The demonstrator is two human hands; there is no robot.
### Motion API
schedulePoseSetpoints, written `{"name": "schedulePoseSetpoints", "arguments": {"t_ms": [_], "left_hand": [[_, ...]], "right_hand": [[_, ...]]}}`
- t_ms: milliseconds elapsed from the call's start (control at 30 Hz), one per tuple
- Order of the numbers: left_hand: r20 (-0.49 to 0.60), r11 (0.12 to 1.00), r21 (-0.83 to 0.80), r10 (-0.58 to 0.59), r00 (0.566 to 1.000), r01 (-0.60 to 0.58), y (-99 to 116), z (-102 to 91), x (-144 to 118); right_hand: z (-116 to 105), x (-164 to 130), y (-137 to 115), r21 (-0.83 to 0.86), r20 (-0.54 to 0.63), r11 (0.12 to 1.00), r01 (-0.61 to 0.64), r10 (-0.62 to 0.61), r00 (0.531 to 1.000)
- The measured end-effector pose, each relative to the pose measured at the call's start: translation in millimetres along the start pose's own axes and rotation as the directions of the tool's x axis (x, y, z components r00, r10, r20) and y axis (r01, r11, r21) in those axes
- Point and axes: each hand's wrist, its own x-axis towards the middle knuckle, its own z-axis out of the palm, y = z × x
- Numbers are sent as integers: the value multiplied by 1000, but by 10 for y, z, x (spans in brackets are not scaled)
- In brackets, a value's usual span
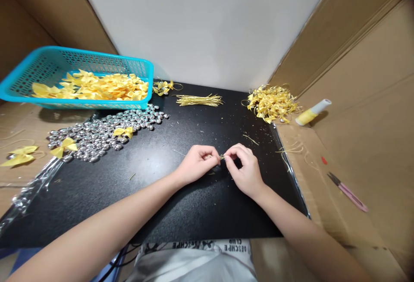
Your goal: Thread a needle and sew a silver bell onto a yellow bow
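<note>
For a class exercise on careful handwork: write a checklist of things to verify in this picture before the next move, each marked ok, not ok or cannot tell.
1. Both hands meet on the gold tie: left hand and right hand pinch it between fingertips. Ok.
2. Tie held over the black mat, not off its edge. Ok.
3. More ties lie at the back of the mat. Ok.
4. Silver beads lie piled to the left. Ok.
5. Yellow bows in the basket, at the back left. Ok.
6. Whether the tie is already twisted: too small to see. Cannot tell.
</note>
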Motion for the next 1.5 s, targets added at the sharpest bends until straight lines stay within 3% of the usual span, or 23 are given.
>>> {"name": "schedulePoseSetpoints", "arguments": {"t_ms": [200, 433, 567, 900, 1033, 1200, 1400, 1500], "left_hand": [[66, 1000, -29, 1, 998, 1, 18, -25, 8], [262, 995, -93, -7, 965, 33, 15, -80, 20], [326, 993, -117, 23, 945, 17, 47, -127, 38], [111, 997, -76, 37, 993, -28, 33, -109, 20], [62, 998, -33, 46, 997, -44, 34, -46, -2], [11, 997, 1, 78, 997, -78, 15, -30, -17], [19, 997, -1, 83, 996, -83, -5, -56, -5], [40, 997, -36, 75, 996, -74, -22, -74, 11]], "right_hand": [[7, -12, 1, -8, -15, 1000, 26, -26, 1000], [2, -18, -6, 2, 16, 998, 63, -63, 998], [-29, -9, -19, 97, 35, 993, 73, -76, 996], [-68, -4, -21, 350, 85, 924, -153, 132, 988], [-19, 5, -2, 390, 110, 879, -275, 251, 962], [-13, 14, 6, 407, 130, 857, -317, 289, 948], [-102, 66, 10, 511, 332, 737, -442, 305, 893], [-169, 105, 36, 489, 431, 720, -493, 291, 854]]}}
